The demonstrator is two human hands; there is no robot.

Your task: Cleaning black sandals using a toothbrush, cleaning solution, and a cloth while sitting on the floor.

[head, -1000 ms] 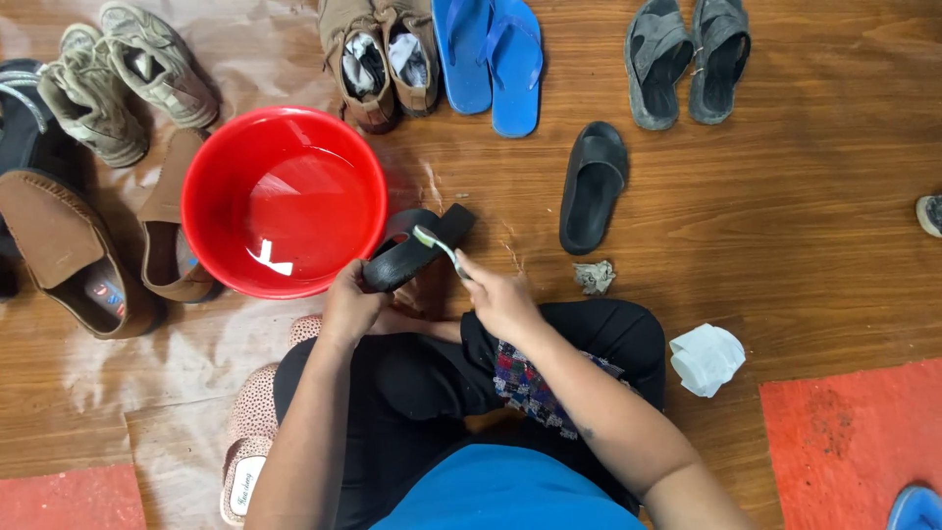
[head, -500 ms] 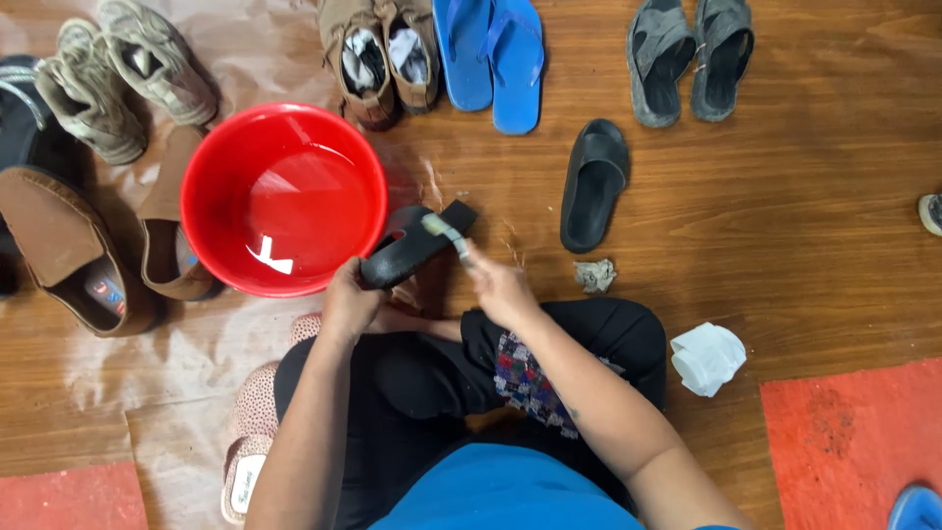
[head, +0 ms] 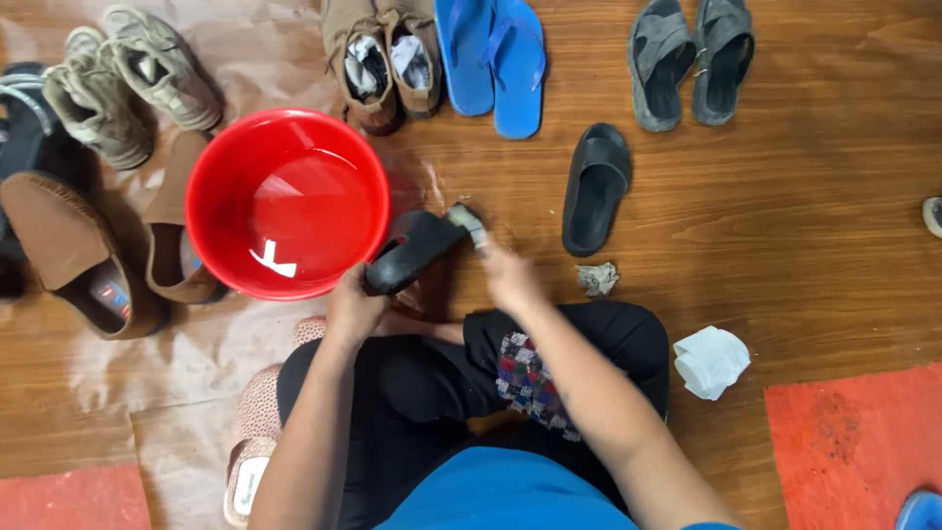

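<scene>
Since a moment ago, the right hand (head: 510, 278) has slid its small brush (head: 469, 224) along the black slipper (head: 417, 251). Its fingers are closed around the brush. The left hand (head: 353, 307) grips the slipper's near end, just right of the red bowl (head: 211, 186).

A wooden floor (head: 814, 226) is carrying everything here, with a sheet of brown paper (head: 147, 363) spreading over its left side. A red basin (head: 287, 203) is sitting on that paper, brown slippers (head: 69, 245) and olive sneakers (head: 128, 79) lying beside it. Further along the top, tan boots (head: 385, 59), blue flip-flops (head: 493, 59) and grey sandals (head: 690, 59) are lining up. One black slide (head: 595, 186) is lying alone, a crumpled scrap (head: 597, 279) just below it, a white wad (head: 710, 360) resting near a red mat (head: 854, 442).
</scene>
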